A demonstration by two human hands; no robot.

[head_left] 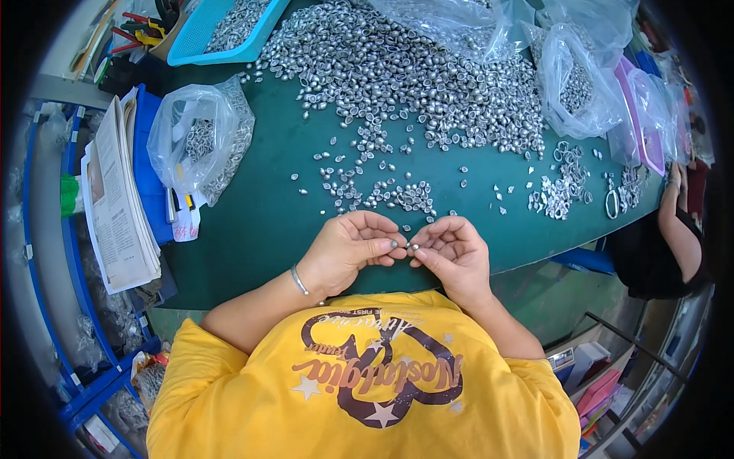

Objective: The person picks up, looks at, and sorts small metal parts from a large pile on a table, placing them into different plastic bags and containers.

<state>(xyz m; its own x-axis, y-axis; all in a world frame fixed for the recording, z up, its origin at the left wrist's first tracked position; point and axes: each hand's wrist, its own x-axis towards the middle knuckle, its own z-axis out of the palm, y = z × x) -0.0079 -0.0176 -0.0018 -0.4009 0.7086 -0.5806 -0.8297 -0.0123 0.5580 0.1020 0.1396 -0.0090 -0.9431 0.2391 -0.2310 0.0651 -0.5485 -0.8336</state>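
My left hand [348,249], with a silver bangle on its wrist, is closed in a pinch near the table's front edge. Between its thumb and forefinger is a small grey metal piece [394,244]. Facing it, my right hand [457,256] pinches another small silver metal piece [414,247]. The fingertips of both hands nearly meet, and the fingers partly hide the pieces. Just beyond the hands lies a loose cluster of small oval silver metal pieces [413,197], some hollow side up. Behind it spreads a large heap of similar pieces [413,84].
On the green table [267,168], an open plastic bag of metal parts [195,138] and stacked papers [115,199] stand left. A blue basket [256,42] is at the back. Flat silver parts [562,191] and more bags [577,84] lie right, near another person's arm [677,229].
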